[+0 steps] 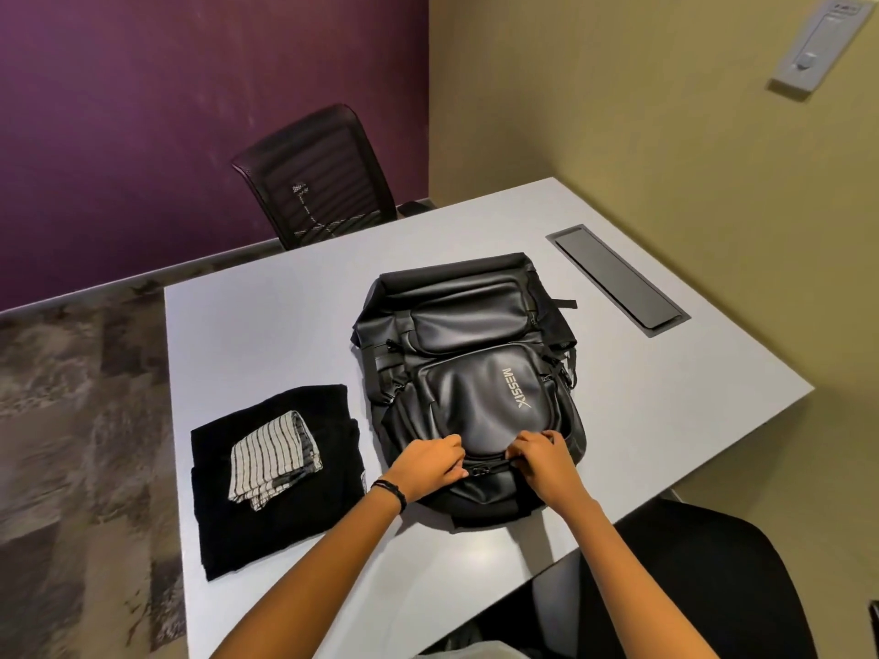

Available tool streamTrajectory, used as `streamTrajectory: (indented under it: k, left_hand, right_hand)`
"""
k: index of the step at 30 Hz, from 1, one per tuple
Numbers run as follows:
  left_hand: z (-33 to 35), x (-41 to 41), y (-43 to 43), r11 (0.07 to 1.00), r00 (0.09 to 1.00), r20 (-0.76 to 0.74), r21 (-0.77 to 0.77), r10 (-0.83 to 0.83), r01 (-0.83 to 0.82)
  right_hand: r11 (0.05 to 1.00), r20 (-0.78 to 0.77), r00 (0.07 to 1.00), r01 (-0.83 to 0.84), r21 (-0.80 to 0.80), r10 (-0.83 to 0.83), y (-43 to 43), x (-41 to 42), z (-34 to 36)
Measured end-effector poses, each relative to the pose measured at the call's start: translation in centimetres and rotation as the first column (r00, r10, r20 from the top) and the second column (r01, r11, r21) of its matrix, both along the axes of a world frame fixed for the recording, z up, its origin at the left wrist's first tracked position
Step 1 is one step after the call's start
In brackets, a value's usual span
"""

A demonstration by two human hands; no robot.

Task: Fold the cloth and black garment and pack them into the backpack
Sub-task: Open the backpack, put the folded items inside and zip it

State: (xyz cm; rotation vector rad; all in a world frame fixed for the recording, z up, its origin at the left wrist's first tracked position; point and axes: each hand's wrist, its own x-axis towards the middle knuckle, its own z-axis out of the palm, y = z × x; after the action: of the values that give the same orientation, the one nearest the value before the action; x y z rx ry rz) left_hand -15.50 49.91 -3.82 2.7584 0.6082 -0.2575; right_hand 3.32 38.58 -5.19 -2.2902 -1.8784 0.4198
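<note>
A black backpack is laid flat, front side up, in the middle of a pale grey table, its top end turned toward 12 o'clock and its lettering running lengthwise. At the pack's 6 o'clock end, both hands are set on a zipper that runs across the front. The left hand, with a dark wristband worn behind it, is curled, and its fingertips are pinched on the backpack at the zipper's left end. The right hand is likewise curled, and the material at the zipper's right end is nipped between its thumb and fingers. The zipper is seen parted only slightly between the two hands.

At 8 o'clock from the backpack, apart from it, a black garment is laid folded on the table, reaching close to the table's left edge. A striped cloth, folded small, is rested on top of the garment.

A dark cable hatch is set into the tabletop at 2 o'clock. A black mesh chair is placed beyond the table at 11 o'clock, before a purple wall. A wall switch is mounted at 1 o'clock.
</note>
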Motion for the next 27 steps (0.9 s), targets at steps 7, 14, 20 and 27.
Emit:
streamTrajectory:
  k: [7, 14, 20, 27]
  left_hand:
    - [0.4, -1.5, 1.9, 0.995, 0.999, -0.021, 0.090, -0.045, 0.047]
    - [1.7, -3.2, 4.1, 0.995, 0.997, 0.072, 0.096, -0.040, 0.033]
    - [1.2, -8.1, 8.5, 0.977, 0.978, 0.102, 0.095, 0.183, -0.193]
    - [-0.5, -7.2, 9.5, 0.955, 0.966, 0.096, 0.160, 0.239, -0.252]
  right_hand:
    - [0.997, 0.008, 0.998, 0.059, 0.048, -0.060, 0.0, 0.2, 1.3]
    - [0.933, -0.097, 0.991, 0.118, 0.339, -0.090, -0.1, 0.8, 1.8]
    - [0.917, -0.120, 0.990, 0.117, 0.382, -0.076, 0.5, 2.2, 3.5]
    - [0.927, -0.130, 0.990, 0.093, 0.364, -0.048, 1.0, 2.5, 3.6]
